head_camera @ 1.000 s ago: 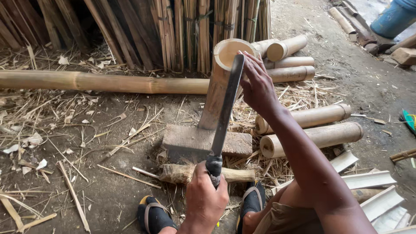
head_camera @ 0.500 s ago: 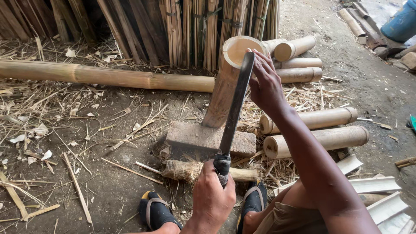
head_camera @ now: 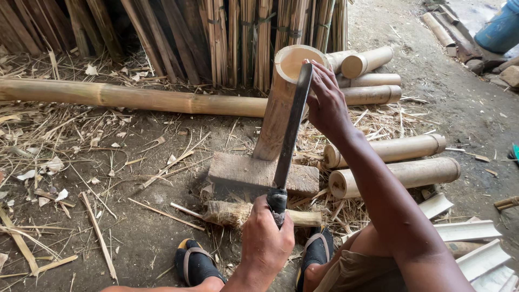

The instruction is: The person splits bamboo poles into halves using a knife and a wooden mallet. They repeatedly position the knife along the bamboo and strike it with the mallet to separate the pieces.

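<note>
- Setting the blade for a split is, by my judgement, the step in hand: my left hand [head_camera: 265, 238] is wrapped tight round the dark handle of the machete [head_camera: 290, 135], fingers fully curled on it, and my right hand [head_camera: 324, 100] lies over the far end of the blade, fingers bent down across its back.
- Standing on the wooden block [head_camera: 259, 176], the bamboo section [head_camera: 281, 103] is where the work sits; it leans a little, its open mouth tipped up and away from me, its foot on the block's far edge.
- The bamboo section's long axis runs from the block up toward the bundled bamboo strips [head_camera: 254, 32] behind it, close to upright.
- The machete runs long from my handle hand, just on my side of the block, up to the rim of the bamboo section, its tip end resting on the right part of that rim.
- Whether the edge has bitten into the rim I cannot tell.
- As I judge it, the next move calls for keeping the blade across the mouth and pressing down evenly with both hands, so the piece does not tip off the block.
- A stubby frayed bamboo stick [head_camera: 259, 214] lies just on my side of the block, by my sandalled feet [head_camera: 197, 262].
- Right of the block lie cut bamboo tubes [head_camera: 400, 173]; a long bamboo pole [head_camera: 130, 97] stretches left of the section.
</note>
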